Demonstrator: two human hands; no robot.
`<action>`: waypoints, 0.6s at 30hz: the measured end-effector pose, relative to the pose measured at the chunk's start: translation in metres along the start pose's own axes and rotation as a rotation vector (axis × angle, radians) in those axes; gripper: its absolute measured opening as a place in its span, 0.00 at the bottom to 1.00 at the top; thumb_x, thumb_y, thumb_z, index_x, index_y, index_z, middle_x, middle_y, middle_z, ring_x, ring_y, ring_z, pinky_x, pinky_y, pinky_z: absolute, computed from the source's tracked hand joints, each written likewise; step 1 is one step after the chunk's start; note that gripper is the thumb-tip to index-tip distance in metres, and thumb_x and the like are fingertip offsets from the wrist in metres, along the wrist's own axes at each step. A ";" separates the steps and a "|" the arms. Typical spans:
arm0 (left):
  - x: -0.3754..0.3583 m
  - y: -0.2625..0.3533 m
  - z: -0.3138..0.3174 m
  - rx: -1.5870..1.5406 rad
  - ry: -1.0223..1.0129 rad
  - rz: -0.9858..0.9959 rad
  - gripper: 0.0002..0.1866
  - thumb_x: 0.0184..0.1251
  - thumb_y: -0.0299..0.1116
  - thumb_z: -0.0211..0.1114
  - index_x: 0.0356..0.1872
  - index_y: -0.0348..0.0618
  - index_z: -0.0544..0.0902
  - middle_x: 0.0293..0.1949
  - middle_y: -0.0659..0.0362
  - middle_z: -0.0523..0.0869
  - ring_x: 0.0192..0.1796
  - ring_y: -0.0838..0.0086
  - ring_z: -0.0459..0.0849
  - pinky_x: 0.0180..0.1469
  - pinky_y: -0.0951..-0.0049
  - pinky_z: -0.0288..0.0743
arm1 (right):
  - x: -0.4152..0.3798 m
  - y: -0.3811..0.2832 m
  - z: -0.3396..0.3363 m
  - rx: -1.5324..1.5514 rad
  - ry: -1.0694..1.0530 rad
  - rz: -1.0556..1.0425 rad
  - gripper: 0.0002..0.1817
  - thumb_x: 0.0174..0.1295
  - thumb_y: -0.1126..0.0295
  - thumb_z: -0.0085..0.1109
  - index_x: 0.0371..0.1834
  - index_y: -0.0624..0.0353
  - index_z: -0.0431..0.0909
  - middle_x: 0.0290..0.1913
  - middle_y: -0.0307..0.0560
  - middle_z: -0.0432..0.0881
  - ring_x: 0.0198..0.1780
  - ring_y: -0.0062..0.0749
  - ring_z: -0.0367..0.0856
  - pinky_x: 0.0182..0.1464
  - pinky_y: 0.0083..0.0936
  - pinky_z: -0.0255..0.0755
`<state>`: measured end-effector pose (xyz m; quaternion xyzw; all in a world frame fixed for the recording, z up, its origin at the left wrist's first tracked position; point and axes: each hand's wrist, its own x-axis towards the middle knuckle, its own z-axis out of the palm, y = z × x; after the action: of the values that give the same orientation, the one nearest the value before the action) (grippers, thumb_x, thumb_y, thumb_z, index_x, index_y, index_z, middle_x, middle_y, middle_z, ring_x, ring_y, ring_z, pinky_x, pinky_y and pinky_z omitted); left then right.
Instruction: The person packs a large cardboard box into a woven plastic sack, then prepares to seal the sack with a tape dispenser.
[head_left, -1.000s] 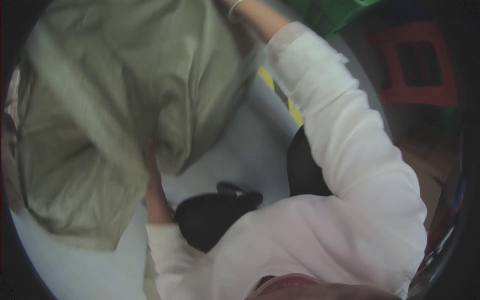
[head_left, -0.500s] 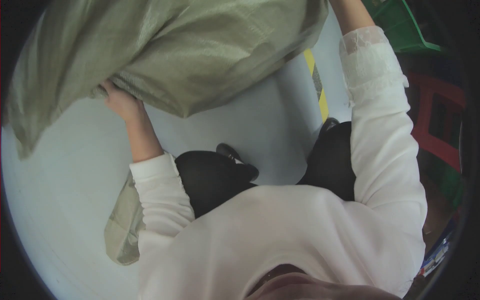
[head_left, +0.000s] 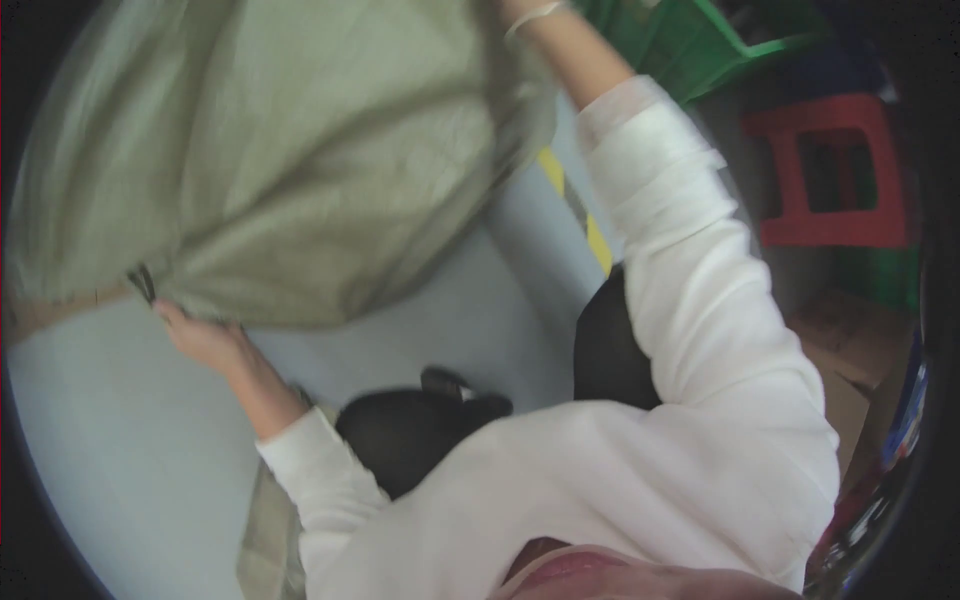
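Observation:
A large olive-green woven sack (head_left: 300, 170) fills the upper left of the head view, its folds blurred by motion. My left hand (head_left: 200, 335) is closed on the sack's lower edge, with a dark strip of something (head_left: 143, 283) just above the fingertips. My right arm reaches up to the sack's right side. Only the wrist end of my right hand (head_left: 515, 8) shows at the top edge, so its fingers are hidden.
Green crates (head_left: 690, 45) stand at the upper right, with a red plastic stool (head_left: 835, 180) below them and cardboard (head_left: 845, 410) lower down. Yellow-and-black tape (head_left: 572, 205) marks the grey floor (head_left: 130, 440). Another sack-like piece (head_left: 268, 530) lies by my left sleeve.
The sack's lower edge and my left hand have moved down and slightly left in view. My right arm has swung left. More of the stool and the crates shows.

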<state>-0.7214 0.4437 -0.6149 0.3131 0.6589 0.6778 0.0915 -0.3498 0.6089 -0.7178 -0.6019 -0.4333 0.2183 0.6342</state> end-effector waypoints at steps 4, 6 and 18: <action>0.007 0.004 -0.008 0.276 -0.062 0.066 0.27 0.67 0.52 0.46 0.41 0.36 0.81 0.39 0.48 0.82 0.39 0.65 0.75 0.43 0.63 0.70 | 0.001 -0.027 0.007 -0.223 0.023 -0.454 0.11 0.61 0.65 0.44 0.24 0.53 0.72 0.27 0.44 0.75 0.31 0.33 0.70 0.38 0.31 0.65; -0.002 0.009 0.000 0.278 -0.117 0.072 0.30 0.68 0.55 0.43 0.37 0.35 0.81 0.35 0.46 0.82 0.36 0.63 0.72 0.40 0.62 0.68 | 0.004 -0.037 -0.005 0.083 -0.004 -0.244 0.16 0.63 0.60 0.46 0.17 0.50 0.68 0.22 0.35 0.71 0.29 0.23 0.63 0.35 0.27 0.60; -0.023 0.020 0.027 -0.200 -0.232 -0.244 0.35 0.62 0.54 0.54 0.58 0.32 0.67 0.57 0.48 0.71 0.57 0.62 0.72 0.58 0.72 0.67 | 0.005 -0.057 -0.023 0.205 -0.092 -0.013 0.24 0.63 0.53 0.48 0.13 0.45 0.50 0.16 0.26 0.49 0.21 0.16 0.46 0.26 0.21 0.42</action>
<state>-0.6827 0.4511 -0.6043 0.2963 0.6062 0.6834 0.2789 -0.3426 0.5893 -0.6599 -0.5204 -0.4410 0.2848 0.6735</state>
